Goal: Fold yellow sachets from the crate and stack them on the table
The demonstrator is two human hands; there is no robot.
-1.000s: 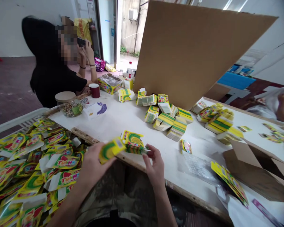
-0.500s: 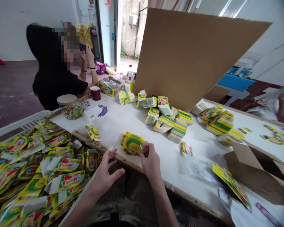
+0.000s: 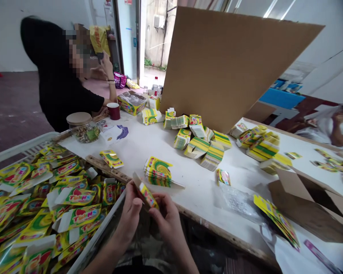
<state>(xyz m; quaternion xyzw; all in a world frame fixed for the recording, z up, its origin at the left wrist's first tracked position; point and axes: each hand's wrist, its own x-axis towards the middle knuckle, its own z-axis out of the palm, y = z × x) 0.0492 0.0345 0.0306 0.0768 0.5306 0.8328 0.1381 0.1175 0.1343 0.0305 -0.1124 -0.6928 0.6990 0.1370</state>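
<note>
Between both hands, over the table's front edge, I hold a small yellow-green printed carton (image 3: 146, 195) with a pale flap sticking up at its left end. My right hand (image 3: 167, 213) grips the carton's right end between thumb and fingers. On its other side, my left hand (image 3: 130, 207) has its fingers behind the carton and its thumb raised in front. Just beyond lies a small stack of flat cartons (image 3: 159, 171) on the white table (image 3: 131, 148). A single carton (image 3: 111, 158) rests at the table edge, left of the stack.
At left, a white crate (image 3: 8, 150) is heaped with cartons. Bundled cartons (image 3: 198, 146) stand before a large cardboard sheet (image 3: 231, 72). An open cardboard box (image 3: 311, 205) sits at right. A lidded jar (image 3: 84, 131) and a mug (image 3: 113, 111) stand near a person (image 3: 60, 83) in black.
My right hand has drawn a carton from the stack back toward me. My left hand has moved in to meet it and now holds its other end.
</note>
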